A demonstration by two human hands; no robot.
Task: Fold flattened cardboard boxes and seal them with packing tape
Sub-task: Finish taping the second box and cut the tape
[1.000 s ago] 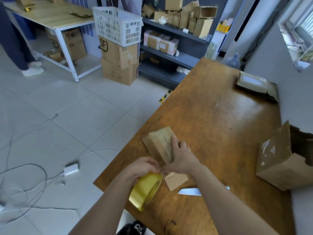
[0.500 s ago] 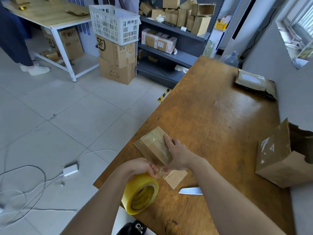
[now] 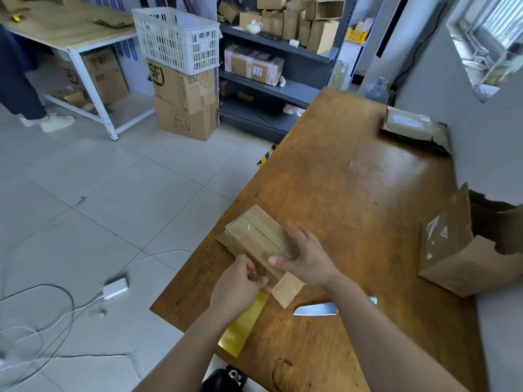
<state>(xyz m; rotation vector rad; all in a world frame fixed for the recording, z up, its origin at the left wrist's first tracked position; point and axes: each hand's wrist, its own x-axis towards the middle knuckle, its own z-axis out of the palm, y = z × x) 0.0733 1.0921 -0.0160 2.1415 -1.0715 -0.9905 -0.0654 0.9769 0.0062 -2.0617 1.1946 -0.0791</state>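
A small brown cardboard box (image 3: 254, 236) lies near the left edge of the wooden table (image 3: 353, 179), with clear tape along its top seam and one loose flap sticking out at its near end. My right hand (image 3: 307, 260) rests on the near right part of the box top, fingers spread and thumb on the tape. My left hand (image 3: 240, 287) is curled at the box's near end and grips a yellow tape roll (image 3: 243, 326), which shows edge-on below the hand. The fingertips there are partly hidden.
A knife (image 3: 315, 309) lies on the table just behind my right forearm. A torn open cardboard box (image 3: 458, 258) stands at the right edge and a flat package (image 3: 413, 128) at the far right. Cables and a white adapter (image 3: 114, 288) lie on the floor.
My left hand has brought the tape roll up to the box's near end and turned it edge-on. My right hand has slid toward the right side of the box top and spread its fingers.
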